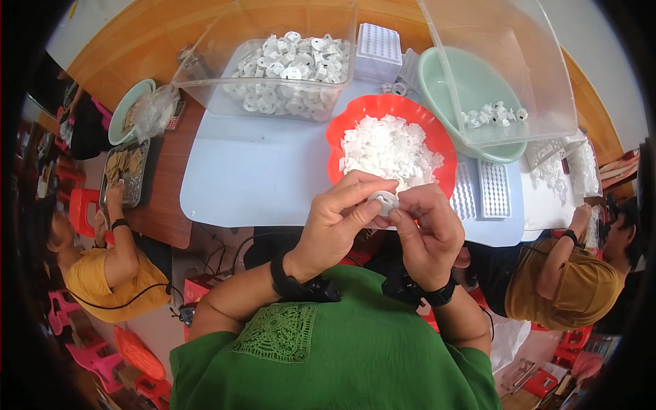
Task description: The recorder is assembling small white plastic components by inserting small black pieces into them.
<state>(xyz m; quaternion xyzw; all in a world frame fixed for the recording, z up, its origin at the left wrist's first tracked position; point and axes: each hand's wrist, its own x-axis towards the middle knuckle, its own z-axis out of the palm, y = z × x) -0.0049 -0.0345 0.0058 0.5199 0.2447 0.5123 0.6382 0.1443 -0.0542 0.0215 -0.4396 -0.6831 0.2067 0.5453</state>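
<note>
Between my two hands, just in front of the red bowl, is a small round white plastic part (pixel 385 202) with a slot in its face. My left hand (pixel 344 208) pinches it from the left with thumb and forefinger. From the other side, my right hand (pixel 430 225) grips its right edge, fingers curled. Right behind my hands stands the scalloped red bowl (pixel 335 133), heaped with small white plastic pieces (pixel 389 152). A clear plastic bin (pixel 205 102) at the back left holds many round white parts (pixel 290 72).
A pale green basin (pixel 444 75) at the back right has a clear bin (pixel 540 102) over it, with several white parts inside. White trays (pixel 495 191) lie right of the red bowl; more are stacked (pixel 378 51) behind. Co-workers in yellow sit left (pixel 123 280) and right (pixel 567 280).
</note>
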